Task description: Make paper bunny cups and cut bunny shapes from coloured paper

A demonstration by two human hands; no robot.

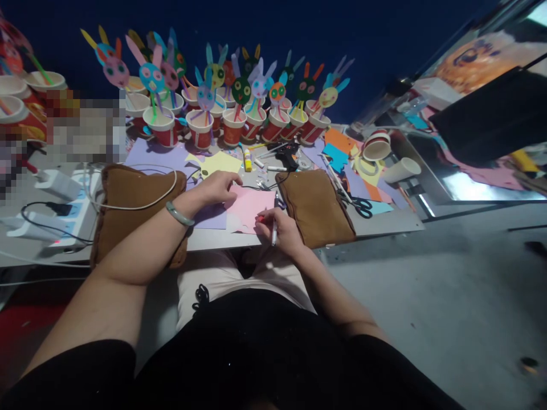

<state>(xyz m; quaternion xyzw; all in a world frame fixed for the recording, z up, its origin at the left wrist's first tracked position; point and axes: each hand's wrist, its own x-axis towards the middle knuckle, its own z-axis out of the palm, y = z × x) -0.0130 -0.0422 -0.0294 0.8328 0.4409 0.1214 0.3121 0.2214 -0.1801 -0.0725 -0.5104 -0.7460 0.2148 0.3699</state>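
The pink paper sheet [247, 204] lies flat near the table edge between the two hands, which are well apart from each other. Taken with 12 o'clock straight ahead of the wearer, it sits at about 4 o'clock from the left hand [219, 188] and 10 o'clock from the right hand [280, 229]. Both hands are close by, so neither is clearly nearer. The left hand's loosely bent fingers appear to rest on the sheet's 10 o'clock corner without gripping anything.

The right hand is closed around a white pen [274, 236], whose long axis runs roughly from 6 to 12 o'clock; a small red item [259, 218], too small to name, shows at its fingertips. The sheet is pale and plain, with an uneven near edge; the hands hide parts of its outline, so its long axis is hard to tell. A brown cushion [322, 208] lies at 3 o'clock from it, a yellow glue stick [247, 162] at 12 o'clock, and black-handled scissors [363, 208] at 3 o'clock, beyond the cushion.
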